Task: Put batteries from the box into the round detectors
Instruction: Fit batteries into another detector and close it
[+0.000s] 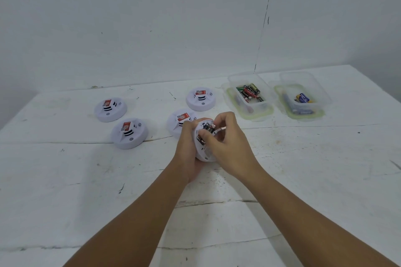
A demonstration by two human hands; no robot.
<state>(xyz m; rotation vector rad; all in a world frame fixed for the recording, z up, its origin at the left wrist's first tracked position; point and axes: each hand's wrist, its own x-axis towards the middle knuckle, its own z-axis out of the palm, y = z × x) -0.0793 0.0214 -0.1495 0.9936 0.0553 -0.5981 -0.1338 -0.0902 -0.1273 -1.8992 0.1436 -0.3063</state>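
Both forearms (138, 212) look bare, apparently without sleeves.

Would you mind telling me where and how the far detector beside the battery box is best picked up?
Grip the far detector by its rounded outer rim, coming from above with fingers on opposite sides. It lies flat on the table, standing apart from the battery box.

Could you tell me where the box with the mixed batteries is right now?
In the head view, the clear box of mixed batteries sits at the far right of the table, between the farthest detector and a second clear box.
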